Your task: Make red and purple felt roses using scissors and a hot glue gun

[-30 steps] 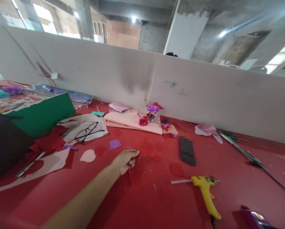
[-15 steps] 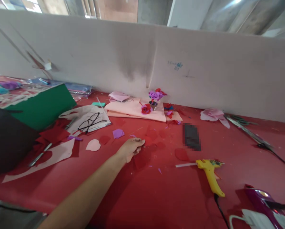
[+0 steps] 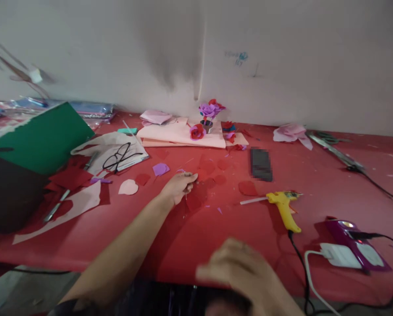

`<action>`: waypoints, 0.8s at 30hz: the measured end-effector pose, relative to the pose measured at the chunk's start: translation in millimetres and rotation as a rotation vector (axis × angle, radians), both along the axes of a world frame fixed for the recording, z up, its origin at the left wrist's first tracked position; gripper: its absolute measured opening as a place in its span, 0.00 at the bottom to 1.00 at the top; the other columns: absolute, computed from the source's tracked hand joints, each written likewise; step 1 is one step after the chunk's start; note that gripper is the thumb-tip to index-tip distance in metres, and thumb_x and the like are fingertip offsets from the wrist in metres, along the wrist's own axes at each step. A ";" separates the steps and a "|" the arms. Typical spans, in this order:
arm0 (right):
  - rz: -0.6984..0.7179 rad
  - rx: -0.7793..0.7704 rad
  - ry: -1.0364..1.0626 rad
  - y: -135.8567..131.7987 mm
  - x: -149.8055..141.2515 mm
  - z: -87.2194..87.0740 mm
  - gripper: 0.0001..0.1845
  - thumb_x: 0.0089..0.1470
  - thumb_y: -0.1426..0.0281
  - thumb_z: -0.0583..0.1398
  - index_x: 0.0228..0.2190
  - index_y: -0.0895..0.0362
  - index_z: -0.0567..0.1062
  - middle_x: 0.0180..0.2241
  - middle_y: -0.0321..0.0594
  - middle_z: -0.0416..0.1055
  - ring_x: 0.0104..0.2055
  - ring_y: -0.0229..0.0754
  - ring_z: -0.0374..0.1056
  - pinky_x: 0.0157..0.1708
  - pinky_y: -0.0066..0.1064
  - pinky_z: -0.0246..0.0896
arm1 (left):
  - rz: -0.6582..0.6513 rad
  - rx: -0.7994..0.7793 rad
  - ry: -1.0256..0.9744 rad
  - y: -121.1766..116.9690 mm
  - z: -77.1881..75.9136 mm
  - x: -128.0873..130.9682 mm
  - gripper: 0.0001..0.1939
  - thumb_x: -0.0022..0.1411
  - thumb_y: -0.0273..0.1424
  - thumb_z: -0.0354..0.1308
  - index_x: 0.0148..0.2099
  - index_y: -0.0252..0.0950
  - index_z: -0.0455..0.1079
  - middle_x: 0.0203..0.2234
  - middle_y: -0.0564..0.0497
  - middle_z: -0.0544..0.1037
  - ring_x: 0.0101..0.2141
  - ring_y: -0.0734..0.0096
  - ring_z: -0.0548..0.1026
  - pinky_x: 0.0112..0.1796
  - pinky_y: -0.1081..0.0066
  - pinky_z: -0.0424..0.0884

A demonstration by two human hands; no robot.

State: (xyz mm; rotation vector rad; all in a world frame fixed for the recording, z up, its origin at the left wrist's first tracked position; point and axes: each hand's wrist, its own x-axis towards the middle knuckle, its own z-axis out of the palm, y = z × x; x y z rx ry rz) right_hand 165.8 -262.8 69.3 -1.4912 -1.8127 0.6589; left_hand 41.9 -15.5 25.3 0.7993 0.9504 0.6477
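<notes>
My left hand [image 3: 179, 186] reaches over the middle of the red table, its fingers closed in a pinch. What they hold is hard to make out, as red lies against red; a thin pale strand hangs below them. Around it lie red petal cut-outs [image 3: 220, 180], a purple petal piece [image 3: 160, 169] and a pale pink petal [image 3: 128, 187]. My right hand [image 3: 237, 267] is near the front edge, smeared by motion, so its fingers are unclear. To its upper right lies a yellow glue gun [image 3: 284, 208] with a glue stick [image 3: 254, 200] in its back.
Behind stand purple and red flowers [image 3: 209, 109] in a small pot, beside pink sheets [image 3: 180, 136]. Glasses [image 3: 122, 157] and a green board [image 3: 48, 136] are at left. A dark phone [image 3: 261, 164], a purple power strip [image 3: 357, 245] and cords are at right.
My right hand has come into view at the bottom. The view has tilted downward; my left hand stays over the same spot, still pinching.
</notes>
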 end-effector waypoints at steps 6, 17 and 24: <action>-0.079 -0.169 -0.338 14.2 8.4 -37.0 0.13 0.57 0.79 0.52 0.33 0.53 0.74 0.33 0.39 0.74 0.35 0.43 0.70 0.38 0.37 0.67 | 0.014 -0.030 0.021 0.7 1.6 2.1 0.10 0.56 0.24 0.58 0.23 0.31 0.66 0.18 0.52 0.71 0.13 0.87 0.56 0.17 0.80 0.48; -0.275 0.009 -0.513 166.6 21.1 -12.8 0.18 0.57 0.79 0.50 0.47 0.62 0.73 0.43 0.52 0.72 0.44 0.49 0.69 0.43 0.38 0.63 | 0.186 0.050 -0.042 11.7 7.7 -11.6 0.13 0.48 0.30 0.66 0.23 0.32 0.65 0.16 0.57 0.66 0.14 0.87 0.54 0.16 0.79 0.46; 0.192 0.151 -0.552 142.5 -10.3 -35.5 0.19 0.59 0.74 0.53 0.49 0.51 0.74 0.47 0.44 0.74 0.51 0.47 0.66 0.51 0.42 0.60 | 0.254 0.185 0.020 19.0 10.3 -20.2 0.16 0.42 0.36 0.69 0.24 0.32 0.66 0.15 0.59 0.63 0.14 0.87 0.53 0.17 0.77 0.43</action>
